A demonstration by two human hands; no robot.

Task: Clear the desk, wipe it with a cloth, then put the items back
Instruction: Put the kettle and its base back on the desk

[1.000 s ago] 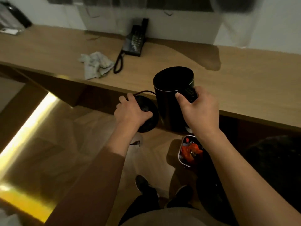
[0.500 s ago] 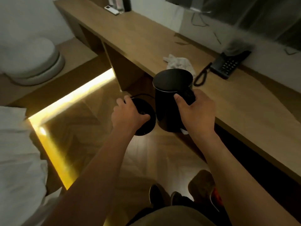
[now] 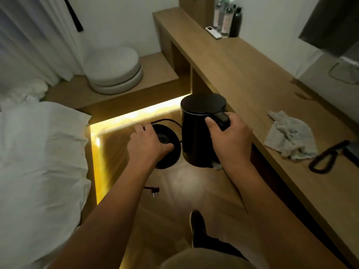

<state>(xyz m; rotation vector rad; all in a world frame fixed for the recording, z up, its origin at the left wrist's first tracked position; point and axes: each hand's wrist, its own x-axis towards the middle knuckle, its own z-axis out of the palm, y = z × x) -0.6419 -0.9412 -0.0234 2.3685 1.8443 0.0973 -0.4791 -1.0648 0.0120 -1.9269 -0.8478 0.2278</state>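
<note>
My right hand (image 3: 228,135) grips the handle of a black electric kettle (image 3: 198,125), held upright in the air beside the desk's front edge. My left hand (image 3: 146,145) grips the kettle's round black base (image 3: 169,150) to the left of the kettle, over the floor. The base's cord loops behind my fingers, and its plug (image 3: 154,191) dangles below my left forearm. A crumpled grey cloth (image 3: 289,137) lies on the long wooden desk (image 3: 242,68) to the right.
A coiled phone cord (image 3: 326,160) lies on the desk right of the cloth. Bottles (image 3: 226,18) and a white remote (image 3: 213,32) stand at the desk's far end. A white bed (image 3: 38,152) is on the left, round cushions (image 3: 114,72) on a lit platform beyond.
My view has swung left along the desk, away from the phone and toward the bed. Both hands keep the same hold on the kettle and its base.
</note>
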